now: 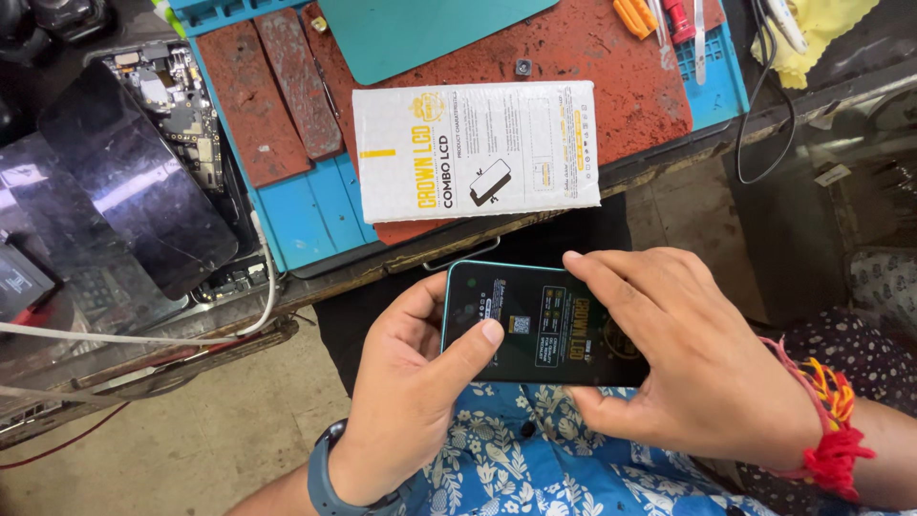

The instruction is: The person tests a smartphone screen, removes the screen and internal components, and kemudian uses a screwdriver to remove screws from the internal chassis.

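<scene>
Both hands hold a dark phone screen (540, 325) flat over the lap, near of the workbench edge (420, 256) and apart from it: left hand (411, 401) cups its left end, thumb pressed on the glass, while right hand (688, 363) clasps the right end, fingers curled over the far edge. Far of it, a white carton (475, 150) overhangs the bench's near edge; open floor (191, 430) lies left.

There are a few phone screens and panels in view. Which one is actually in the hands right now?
The dark-faced phone panel with stickers, held by the left hand and right hand over the lap. The large dark glass panel lies untouched on the bench.
</scene>
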